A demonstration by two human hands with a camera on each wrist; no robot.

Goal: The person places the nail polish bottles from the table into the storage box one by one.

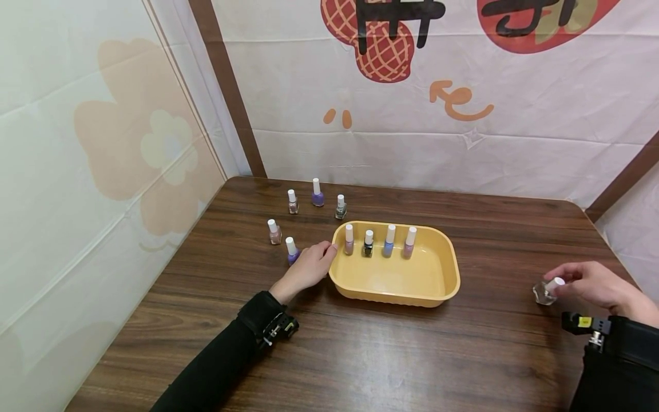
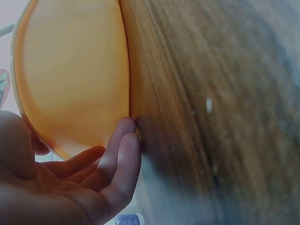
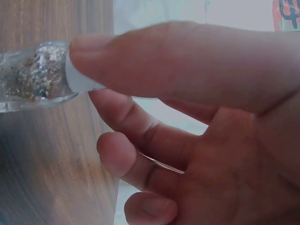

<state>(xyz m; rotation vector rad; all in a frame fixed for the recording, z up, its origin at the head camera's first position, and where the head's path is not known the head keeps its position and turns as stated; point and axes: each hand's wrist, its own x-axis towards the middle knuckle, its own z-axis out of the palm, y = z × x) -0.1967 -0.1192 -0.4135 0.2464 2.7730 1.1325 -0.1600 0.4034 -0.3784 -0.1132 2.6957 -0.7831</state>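
Yellow tray: on the table [image 1: 494,343], and here is the yellow tray [image 1: 401,280] with four polish bottles standing in a row towards its far side, the right end and front floor bare.
Row, left to right: a pinkish bottle [image 1: 349,246], a dark bottle [image 1: 368,250], a blue bottle [image 1: 388,248], then a pink bottle [image 1: 408,250], every one of them white-capped.
Left hand: the left hand [image 1: 309,266] holds the tray's left end, fingers against the outer wall.
Right hand: well off to the right, the right hand [image 1: 599,283] pinches a white cap between thumb and finger, other fingers loosely bent.
Glitter bottle: that cap belongs to the clear glitter bottle [image 1: 543,293], tilted, outside the tray; whether its base touches the table, I cannot tell.
Left cluster: five more out here, a purple bottle [image 1: 317,198] at the back between a pale bottle [image 1: 293,205] and a grey bottle [image 1: 340,210], a rosy bottle [image 1: 275,233] nearer, and a violet bottle [image 1: 292,253] just beside the left hand.
In the way: the left hand partly covers that violet bottle; the tray sits between the cluster and the glitter bottle.
Backdrop: a printed cloth [image 1: 288,80] behind the table.
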